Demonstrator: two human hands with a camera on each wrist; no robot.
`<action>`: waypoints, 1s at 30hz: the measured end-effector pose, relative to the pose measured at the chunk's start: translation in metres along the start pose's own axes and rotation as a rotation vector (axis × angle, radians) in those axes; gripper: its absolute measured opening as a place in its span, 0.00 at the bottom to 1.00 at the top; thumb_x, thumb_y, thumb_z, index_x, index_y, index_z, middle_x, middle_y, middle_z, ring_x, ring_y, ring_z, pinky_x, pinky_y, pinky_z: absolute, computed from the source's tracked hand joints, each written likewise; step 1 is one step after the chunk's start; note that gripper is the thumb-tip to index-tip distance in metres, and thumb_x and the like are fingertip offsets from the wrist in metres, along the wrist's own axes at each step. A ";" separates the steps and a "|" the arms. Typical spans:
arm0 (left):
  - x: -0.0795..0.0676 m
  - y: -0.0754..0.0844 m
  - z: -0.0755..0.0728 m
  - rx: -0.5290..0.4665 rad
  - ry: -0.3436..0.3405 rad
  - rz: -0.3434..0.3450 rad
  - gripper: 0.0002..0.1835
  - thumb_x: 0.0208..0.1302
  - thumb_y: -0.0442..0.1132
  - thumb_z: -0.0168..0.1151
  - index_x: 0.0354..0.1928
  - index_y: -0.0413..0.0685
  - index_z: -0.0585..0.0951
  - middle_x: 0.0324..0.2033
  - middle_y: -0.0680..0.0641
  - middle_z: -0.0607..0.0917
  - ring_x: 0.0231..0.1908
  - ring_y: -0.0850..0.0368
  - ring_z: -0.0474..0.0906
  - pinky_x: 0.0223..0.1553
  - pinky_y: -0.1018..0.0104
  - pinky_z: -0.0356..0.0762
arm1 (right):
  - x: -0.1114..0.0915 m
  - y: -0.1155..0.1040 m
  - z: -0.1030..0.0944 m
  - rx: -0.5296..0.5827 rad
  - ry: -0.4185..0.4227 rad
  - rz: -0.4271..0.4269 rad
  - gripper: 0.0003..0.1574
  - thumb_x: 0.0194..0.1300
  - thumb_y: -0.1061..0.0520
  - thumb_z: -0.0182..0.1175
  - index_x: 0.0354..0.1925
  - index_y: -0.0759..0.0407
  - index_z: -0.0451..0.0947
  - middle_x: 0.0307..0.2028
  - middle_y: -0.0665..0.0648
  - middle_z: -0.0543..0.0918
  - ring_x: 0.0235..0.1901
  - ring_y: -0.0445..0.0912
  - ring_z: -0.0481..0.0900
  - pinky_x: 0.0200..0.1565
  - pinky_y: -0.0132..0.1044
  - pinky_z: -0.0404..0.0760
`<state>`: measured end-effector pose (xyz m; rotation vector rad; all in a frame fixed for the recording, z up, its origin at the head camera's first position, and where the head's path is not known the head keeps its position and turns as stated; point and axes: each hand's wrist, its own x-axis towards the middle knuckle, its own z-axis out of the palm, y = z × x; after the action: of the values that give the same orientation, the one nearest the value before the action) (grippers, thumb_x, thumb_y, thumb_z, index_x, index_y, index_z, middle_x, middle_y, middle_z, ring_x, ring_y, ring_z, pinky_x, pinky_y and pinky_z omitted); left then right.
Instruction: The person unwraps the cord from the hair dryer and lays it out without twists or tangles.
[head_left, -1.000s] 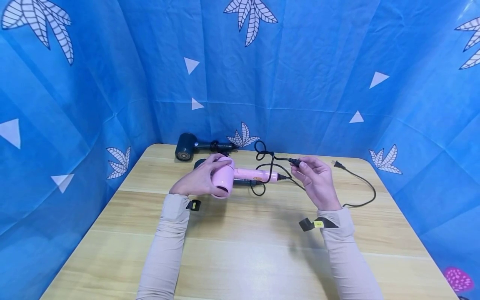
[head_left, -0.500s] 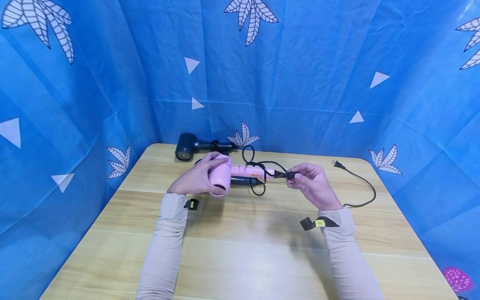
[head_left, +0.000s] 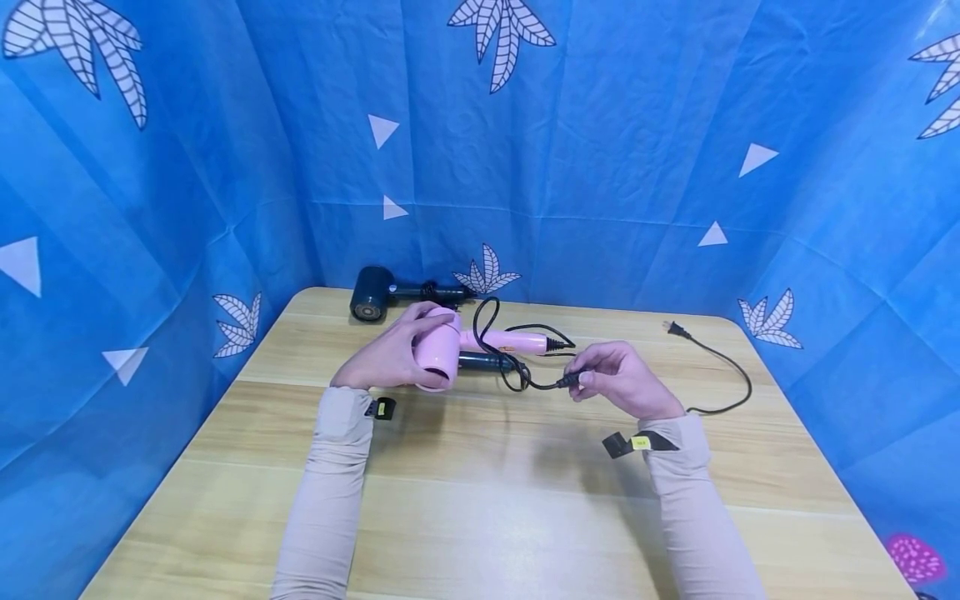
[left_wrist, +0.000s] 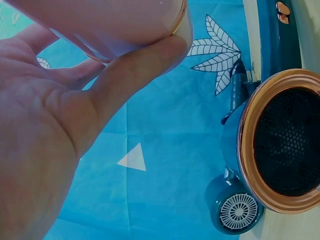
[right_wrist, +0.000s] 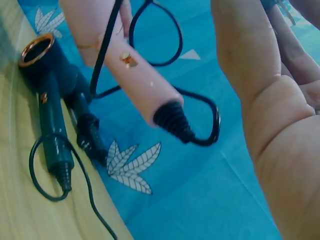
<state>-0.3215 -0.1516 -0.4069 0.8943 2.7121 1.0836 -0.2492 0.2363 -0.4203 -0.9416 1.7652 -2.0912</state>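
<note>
Blue curtain (head_left: 637,108) behind, pink hair dryer (head_left: 437,348) held up over a wooden table (head_left: 480,533)

Back left, a dark hair dryer (head_left: 371,293) lies on the table with black coils (head_left: 428,291) round its handle; just in front, the left hand (head_left: 386,354) wraps thumb and fingers round the head of the pink hair dryer, whose pink handle (head_left: 528,342) points right; beneath it lies a second dark hair dryer (head_left: 482,361), partly hidden; a black cord (head_left: 540,386) loops across the pink handle, though whether it touches is hard to tell; the right hand (head_left: 622,383) pinches the plug (head_left: 570,379) at that cord's end; farther right, another plug (head_left: 677,330) lies on the table, its lead (head_left: 750,386) curving toward the right hand.
</note>
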 end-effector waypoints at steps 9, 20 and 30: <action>0.000 0.000 -0.001 -0.001 0.001 0.006 0.53 0.40 0.56 0.85 0.74 0.71 0.71 0.75 0.52 0.62 0.61 0.40 0.73 0.52 0.46 0.82 | -0.003 0.008 -0.007 -0.112 -0.046 0.136 0.16 0.67 0.71 0.61 0.46 0.55 0.87 0.40 0.51 0.92 0.35 0.42 0.91 0.42 0.41 0.90; -0.001 0.005 -0.001 -0.019 0.012 0.049 0.53 0.39 0.53 0.86 0.73 0.71 0.72 0.74 0.53 0.62 0.59 0.41 0.75 0.50 0.49 0.82 | -0.002 0.018 -0.016 -0.315 -0.039 0.337 0.14 0.68 0.64 0.66 0.47 0.75 0.81 0.36 0.57 0.92 0.36 0.48 0.91 0.45 0.49 0.90; -0.003 0.006 -0.002 -0.037 0.024 0.074 0.54 0.40 0.52 0.86 0.74 0.68 0.71 0.75 0.53 0.62 0.61 0.42 0.74 0.53 0.48 0.82 | 0.001 0.019 -0.016 -0.406 0.144 0.413 0.22 0.67 0.59 0.68 0.51 0.76 0.80 0.46 0.75 0.87 0.42 0.63 0.90 0.47 0.46 0.90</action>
<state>-0.3168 -0.1504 -0.4018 0.9893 2.6886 1.1612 -0.2641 0.2437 -0.4393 -0.4558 2.2802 -1.6094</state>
